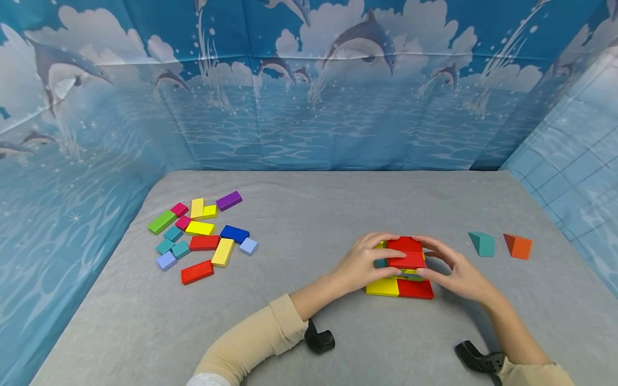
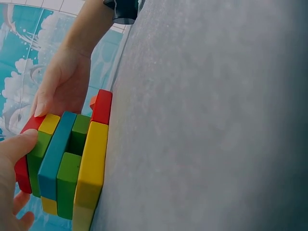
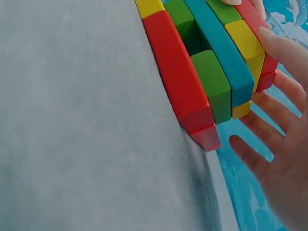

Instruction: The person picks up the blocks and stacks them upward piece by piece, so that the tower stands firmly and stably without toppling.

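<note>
A tower of wooden blocks [image 1: 382, 287] stands right of the middle, yellow and red at its base. In the left wrist view, green blocks [image 2: 69, 182] with a gap between them carry a teal plank [image 2: 55, 166], then green and yellow blocks, with red blocks on top. My left hand [image 1: 363, 259] reaches over from the left and holds the upper layers, its thumb on the near side and fingers across the red blocks [image 1: 407, 259]. From the right, my right hand [image 1: 456, 271] grips the same upper layers between thumb [image 3: 281, 50] and fingers.
On the left lie loose blocks in several colours, among them a purple block [image 1: 229, 200], a blue block [image 1: 235, 234] and a red block [image 1: 197, 272]. Right of the tower stand a teal wedge [image 1: 484, 244] and an orange wedge [image 1: 519, 247]. A dolphin-print curtain [image 1: 309, 123] borders the table.
</note>
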